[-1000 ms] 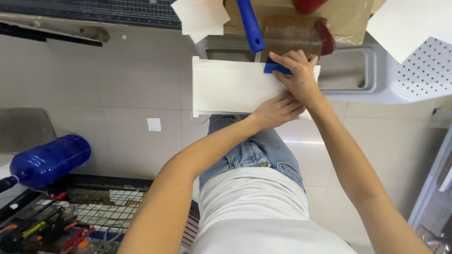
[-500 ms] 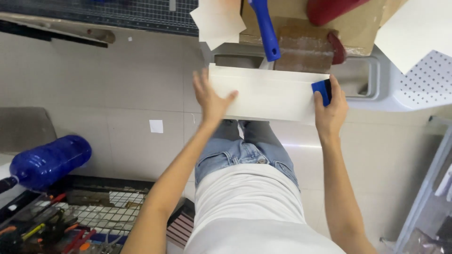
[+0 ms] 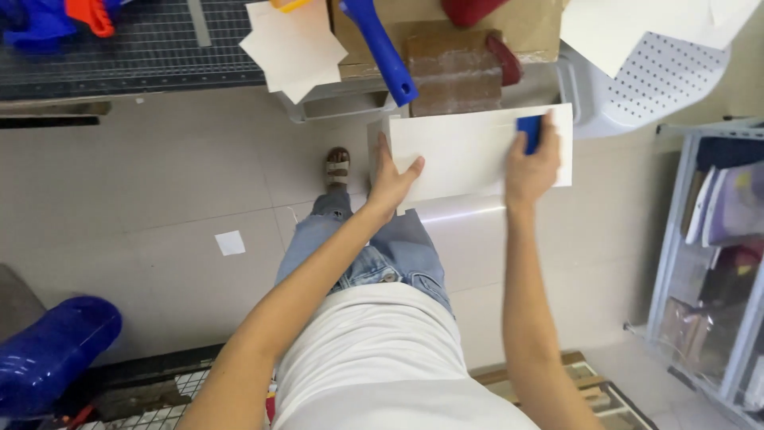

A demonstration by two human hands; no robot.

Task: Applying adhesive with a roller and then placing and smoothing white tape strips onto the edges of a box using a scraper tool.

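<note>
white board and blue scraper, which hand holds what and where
Left hand grips the white board at its left end; right hand presses the small blue scraper near its right end.

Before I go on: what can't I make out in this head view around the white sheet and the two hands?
- Blue tool: mostly hidden by the right hand; shape unclear.
- White sheet: its left end is covered by the left hand.
- Blue handle: top cut off by the frame edge.
- Shelf contents: blurred.
</note>
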